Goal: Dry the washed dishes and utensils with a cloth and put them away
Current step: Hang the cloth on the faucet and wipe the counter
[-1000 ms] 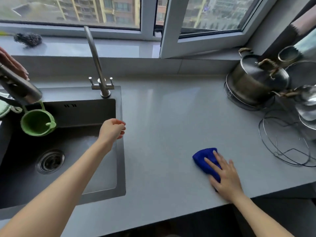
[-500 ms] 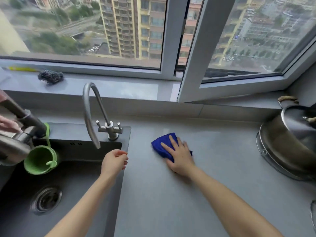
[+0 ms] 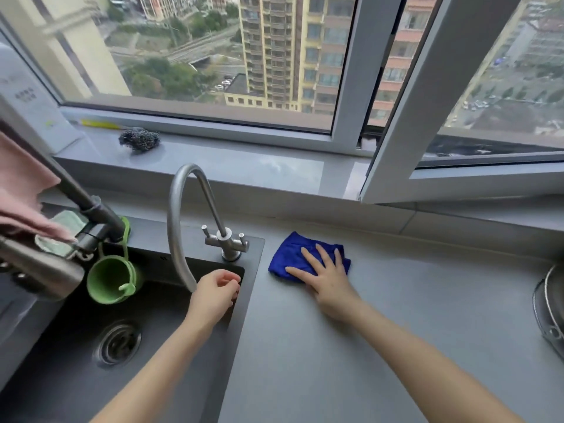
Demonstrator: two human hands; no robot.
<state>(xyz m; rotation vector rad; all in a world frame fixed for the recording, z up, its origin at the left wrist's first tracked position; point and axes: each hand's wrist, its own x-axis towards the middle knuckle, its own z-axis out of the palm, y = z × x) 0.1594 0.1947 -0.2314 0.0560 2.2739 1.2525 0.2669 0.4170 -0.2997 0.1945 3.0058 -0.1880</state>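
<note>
A folded blue cloth point(image 3: 288, 254) lies on the grey counter point(image 3: 381, 346) just right of the sink. My right hand point(image 3: 326, 276) presses flat on it with straight, spread fingers. Over the sink's right edge hovers my left hand point(image 3: 215, 296), its fingers loosely curled and holding nothing. At the far right edge, a steel pot on a wire rack point(image 3: 551, 312) is partly cut off by the frame.
A dark sink point(image 3: 76, 377) with a drain fills the lower left. A curved steel tap point(image 3: 183, 215) stands at its rim, a green cup point(image 3: 110, 280) hangs from a larger faucet point(image 3: 39, 270). A steel scourer point(image 3: 139, 140) sits on the sill. An open window frame point(image 3: 406, 117) juts inward.
My right hand slid the blue cloth from the counter's front right to the back beside the sink and now sits a little farther left. The view has tilted up toward the window.
</note>
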